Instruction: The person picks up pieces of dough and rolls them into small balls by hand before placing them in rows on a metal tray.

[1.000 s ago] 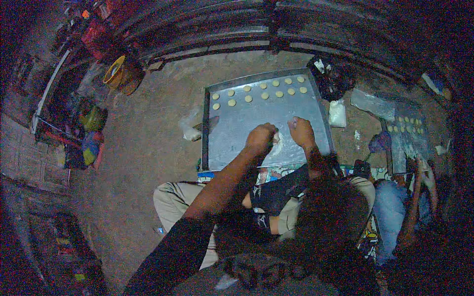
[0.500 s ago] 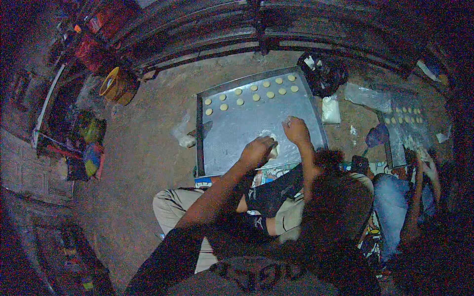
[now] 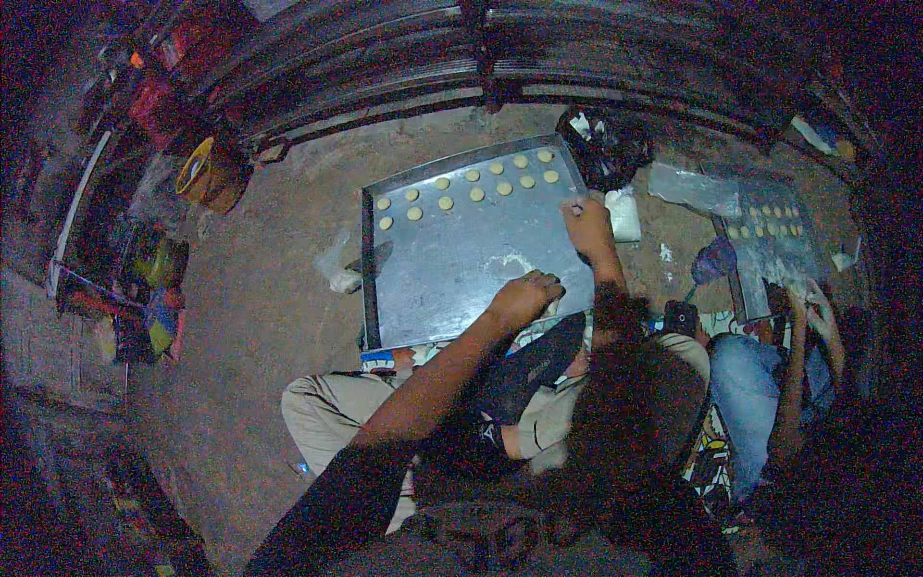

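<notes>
A large grey metal tray (image 3: 433,260) lies in front of my crossed legs. Two rows of small flat pale dough rounds (image 3: 477,194) line its far side. My left hand (image 3: 526,299) is closed around a pale lump of dough (image 3: 552,309) near the tray's front edge, the lump mostly hidden by the fingers. Just beyond that hand, a patch of white flour (image 3: 511,262) is smeared on the metal. My right hand (image 3: 589,229) is over the tray's right edge, its fingers pinched together; what they hold, if anything, is too small to make out.
Right of the tray stand a white bag (image 3: 624,215) and a black plastic bag (image 3: 606,154). A co-worker's hands (image 3: 812,300) are at a second tray (image 3: 753,279) with more rounds. A yellow bucket (image 3: 213,178) is at the far left; a clear plastic bag (image 3: 341,274) lies beside my tray.
My right hand has moved away from me and right, to the tray's edge. My left hand has shifted slightly nearer to me, still closed on the dough. The whole view has shifted a little.
</notes>
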A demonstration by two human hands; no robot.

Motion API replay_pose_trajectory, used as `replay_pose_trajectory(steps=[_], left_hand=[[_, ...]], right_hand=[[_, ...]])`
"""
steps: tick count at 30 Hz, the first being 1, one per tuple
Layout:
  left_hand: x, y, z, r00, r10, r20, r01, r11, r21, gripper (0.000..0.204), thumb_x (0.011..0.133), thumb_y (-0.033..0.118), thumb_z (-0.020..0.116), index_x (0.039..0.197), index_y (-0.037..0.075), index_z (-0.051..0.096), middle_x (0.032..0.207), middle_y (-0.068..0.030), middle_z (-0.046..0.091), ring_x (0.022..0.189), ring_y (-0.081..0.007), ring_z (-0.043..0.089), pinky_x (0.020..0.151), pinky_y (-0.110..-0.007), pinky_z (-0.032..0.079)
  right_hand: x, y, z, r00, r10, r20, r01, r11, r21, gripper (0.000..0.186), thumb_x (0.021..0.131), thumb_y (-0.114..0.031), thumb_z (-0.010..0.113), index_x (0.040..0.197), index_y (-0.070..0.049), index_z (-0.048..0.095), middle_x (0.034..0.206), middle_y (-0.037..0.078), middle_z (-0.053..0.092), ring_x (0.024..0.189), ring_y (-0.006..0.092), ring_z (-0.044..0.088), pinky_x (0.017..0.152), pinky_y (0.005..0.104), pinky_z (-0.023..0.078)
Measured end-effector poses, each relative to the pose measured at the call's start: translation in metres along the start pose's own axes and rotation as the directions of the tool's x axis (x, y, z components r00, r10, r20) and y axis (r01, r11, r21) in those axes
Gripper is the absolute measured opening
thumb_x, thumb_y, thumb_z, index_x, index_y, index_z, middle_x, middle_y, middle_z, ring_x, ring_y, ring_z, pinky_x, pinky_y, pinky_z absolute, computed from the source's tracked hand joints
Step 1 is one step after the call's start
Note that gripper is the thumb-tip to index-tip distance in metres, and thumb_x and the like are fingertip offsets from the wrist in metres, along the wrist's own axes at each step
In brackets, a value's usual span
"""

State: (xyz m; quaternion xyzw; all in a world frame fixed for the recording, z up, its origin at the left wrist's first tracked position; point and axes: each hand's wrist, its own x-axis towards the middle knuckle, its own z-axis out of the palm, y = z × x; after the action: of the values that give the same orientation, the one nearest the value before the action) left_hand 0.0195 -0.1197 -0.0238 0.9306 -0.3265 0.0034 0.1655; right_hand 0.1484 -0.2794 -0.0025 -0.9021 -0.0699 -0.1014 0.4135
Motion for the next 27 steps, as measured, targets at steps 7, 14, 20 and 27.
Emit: replay_pose_trajectory(steps=[7, 14, 20, 27], left_hand=[[0.018, -0.004, -0.019, 0.996, -0.084, -0.034, 0.087, 0.992, 0.096, 0.022, 0.085, 0.012, 0.058, 0.107, 0.01, 0.062, 0.107, -0.0096, 0.063, 0.1, -0.0323, 0.063, 0.081, -0.043, 0.057], [0.029, 0.001, -0.035, 0.936, -0.33, -0.118, 0.345, 0.928, 0.139, 0.019, 0.091, 0.019, 0.055, 0.104, 0.008, 0.064, 0.099, -0.0169, 0.064, 0.096, -0.0365, 0.063, 0.08, -0.048, 0.054], [0.044, 0.023, 0.01, 1.0, -0.029, -0.013, 0.029, 0.999, 0.014, 0.025, 0.081, 0.01, 0.065, 0.106, 0.009, 0.062, 0.105, -0.0108, 0.063, 0.102, -0.0323, 0.062, 0.085, -0.043, 0.055], [0.05, 0.014, 0.009, 0.955, -0.296, 0.006, 0.293, 0.949, 0.12, 0.018, 0.086, 0.012, 0.056, 0.103, 0.006, 0.062, 0.104, -0.0159, 0.063, 0.098, -0.0347, 0.064, 0.075, -0.044, 0.059]], right_hand=[[-0.004, 0.023, -0.002, 0.999, -0.036, -0.015, 0.035, 0.997, -0.076, 0.024, 0.087, -0.026, 0.069, 0.088, -0.002, 0.071, 0.086, 0.02, 0.071, 0.082, 0.0367, 0.07, 0.073, 0.0439, 0.055], [-0.007, 0.007, -0.011, 0.991, 0.108, 0.081, -0.084, 0.963, -0.257, 0.023, 0.087, -0.023, 0.065, 0.092, -0.002, 0.072, 0.093, 0.022, 0.071, 0.086, 0.0387, 0.07, 0.078, 0.0462, 0.055], [-0.02, 0.019, -0.028, 0.956, 0.276, -0.096, -0.29, 0.86, -0.419, 0.017, 0.084, -0.014, 0.06, 0.092, -0.001, 0.069, 0.093, 0.021, 0.07, 0.086, 0.0412, 0.07, 0.076, 0.0488, 0.058], [-0.038, 0.03, -0.005, 0.978, 0.172, -0.117, -0.208, 0.782, -0.588, 0.016, 0.086, -0.015, 0.059, 0.092, -0.004, 0.069, 0.09, 0.018, 0.07, 0.083, 0.036, 0.072, 0.068, 0.0479, 0.059]])
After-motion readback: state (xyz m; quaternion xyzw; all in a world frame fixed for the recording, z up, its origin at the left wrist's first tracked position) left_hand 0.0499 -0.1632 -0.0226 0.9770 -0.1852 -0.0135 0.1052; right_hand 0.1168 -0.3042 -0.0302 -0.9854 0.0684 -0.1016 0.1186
